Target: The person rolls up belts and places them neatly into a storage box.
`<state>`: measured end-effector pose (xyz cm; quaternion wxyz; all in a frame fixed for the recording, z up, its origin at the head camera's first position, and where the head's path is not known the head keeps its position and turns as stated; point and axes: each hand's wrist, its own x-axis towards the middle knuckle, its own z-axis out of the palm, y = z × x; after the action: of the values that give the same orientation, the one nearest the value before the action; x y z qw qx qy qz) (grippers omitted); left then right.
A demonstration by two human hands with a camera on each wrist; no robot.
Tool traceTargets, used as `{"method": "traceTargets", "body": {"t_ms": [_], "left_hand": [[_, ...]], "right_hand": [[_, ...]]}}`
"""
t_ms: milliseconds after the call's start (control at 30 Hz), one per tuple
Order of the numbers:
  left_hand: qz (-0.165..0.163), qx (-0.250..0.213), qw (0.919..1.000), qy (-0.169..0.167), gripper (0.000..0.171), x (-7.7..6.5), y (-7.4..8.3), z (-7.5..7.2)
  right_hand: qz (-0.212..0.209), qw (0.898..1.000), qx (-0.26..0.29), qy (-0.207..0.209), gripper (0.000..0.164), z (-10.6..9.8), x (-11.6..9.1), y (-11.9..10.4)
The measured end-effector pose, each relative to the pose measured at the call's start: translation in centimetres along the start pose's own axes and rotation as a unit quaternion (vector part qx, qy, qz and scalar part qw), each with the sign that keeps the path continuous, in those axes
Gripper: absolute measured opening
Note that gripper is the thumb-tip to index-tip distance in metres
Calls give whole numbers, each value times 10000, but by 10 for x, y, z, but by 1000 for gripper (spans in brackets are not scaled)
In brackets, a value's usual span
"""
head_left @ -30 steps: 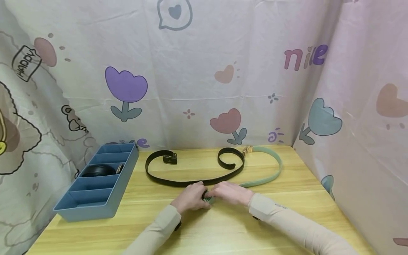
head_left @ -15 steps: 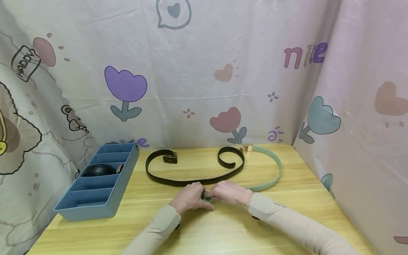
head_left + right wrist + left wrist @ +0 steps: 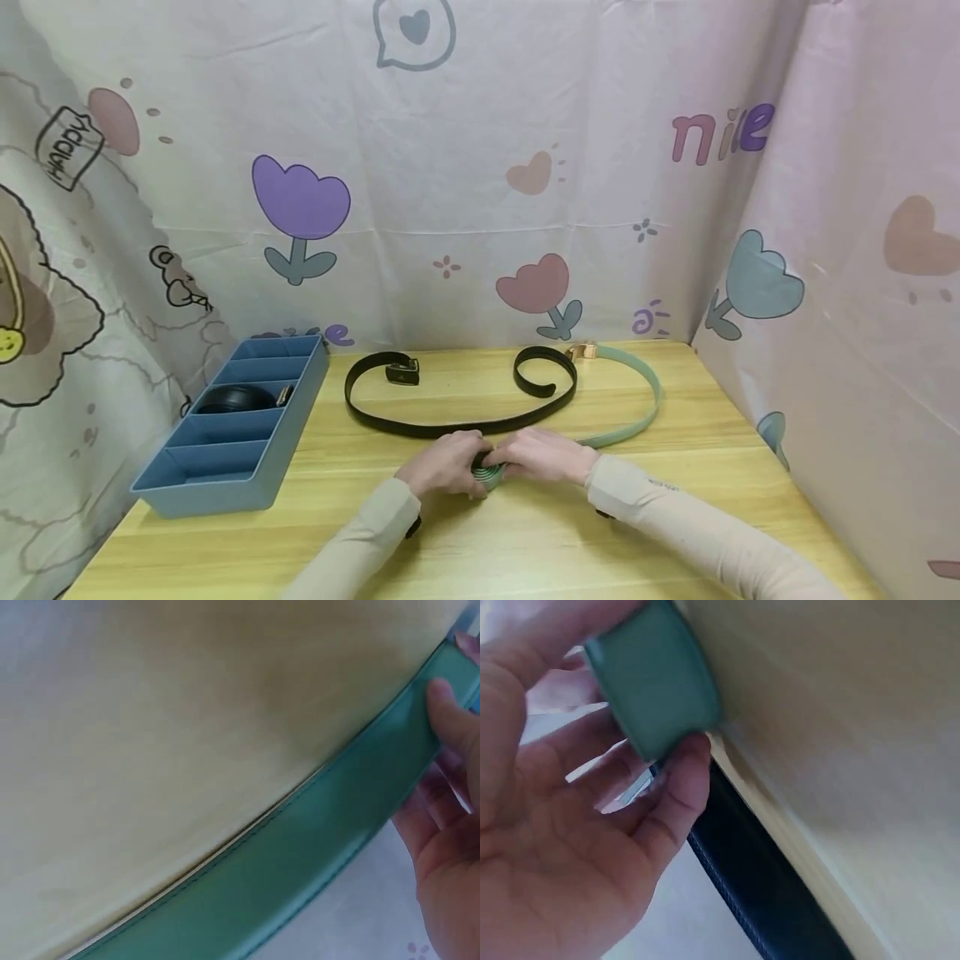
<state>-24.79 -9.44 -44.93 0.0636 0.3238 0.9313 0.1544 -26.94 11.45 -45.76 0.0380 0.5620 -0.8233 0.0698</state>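
Observation:
A mint-green belt [image 3: 642, 422] lies on edge in a curve, its gold buckle [image 3: 583, 351] at the back of the table. Its near end is wound into a coil [image 3: 489, 477] between both hands. My left hand [image 3: 442, 464] holds this coil; in the left wrist view, thumb and fingers curl round the green coil [image 3: 660, 682]. My right hand [image 3: 543, 457] pinches the strap beside the coil, the thumb pressing its outer face [image 3: 352, 787] in the right wrist view. Just beyond the hands stretches a black belt [image 3: 427, 430] with a dark buckle [image 3: 402, 372].
On the left of the wooden table [image 3: 570, 542] stands a blue divided box [image 3: 288, 450]. One compartment holds a coiled black belt [image 3: 236, 399] with a metal buckle. A printed curtain [image 3: 465, 150] hangs behind and at both sides.
The left fingers have shifted round the green coil, which has turned slightly. The gold buckle has swung a little at the back. The black belt stays where it was.

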Motion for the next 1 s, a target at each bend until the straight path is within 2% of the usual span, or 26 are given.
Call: {"method": "traceTargets", "body": {"t_ms": [133,233,333,467,667,767,867,933,1000], "left_hand": [[-618,-212,9976,249,43,-1,4,5],[-819,-161,9954,469,47,-1,7,9],[-751,-71,9956,550,44,1,9,9],[-511,-65,9980,372,31,3,6,6],[-35,-515,9987,62,36,4,0,2],[-114,-518,9985,154,37,4,0,3],[-364,-318,9981,372,43,5,3,6],[-486,-185,9975,472,44,6,5,8],[-473,-92,9977,477,41,7,6,8]], "right_hand": [[0,9997,-140,186,22,4,2,-2],[27,9998,-108,178,20,6,3,-3],[38,10000,54,44,26,5,2,-2],[152,9995,213,-157,38,1,-1,2],[87,9999,91,-82,32,1,-2,4],[7,9999,26,96,26,3,-1,3],[37,9997,29,234,20,5,-1,1],[71,9996,125,261,18,5,0,1],[116,9991,342,213,19,4,-1,1]]}}
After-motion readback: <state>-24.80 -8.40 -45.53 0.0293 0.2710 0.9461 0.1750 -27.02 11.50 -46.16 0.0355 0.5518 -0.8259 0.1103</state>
